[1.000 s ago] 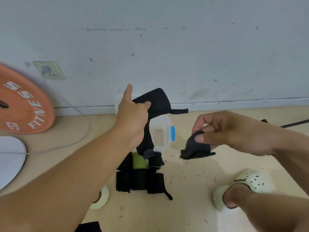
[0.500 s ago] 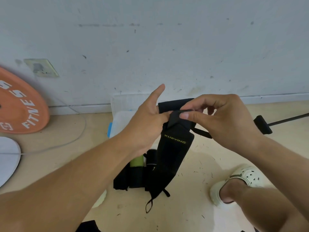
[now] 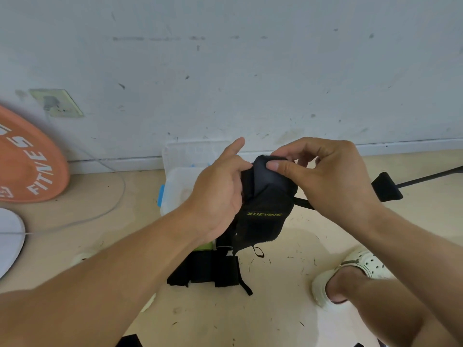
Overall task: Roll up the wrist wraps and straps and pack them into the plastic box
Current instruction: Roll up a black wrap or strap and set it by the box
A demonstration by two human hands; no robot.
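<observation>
Even, soft daylight fills the frame, moderately bright, with no glare. A faint, diffuse shadow lies on the floor (image 3: 288, 321) at lower centre, beneath the raised hands. Wide-angle distortion bends the wall's baseboard (image 3: 400, 146) and stretches the forearms at the lower corners. The frame's edges look slightly soft; the centre is reasonably sharp.

I see a matt black cloth wrist wrap (image 3: 265, 211), a translucent plastic box (image 3: 175, 186), and a scuffed painted wall (image 3: 225, 71).
</observation>
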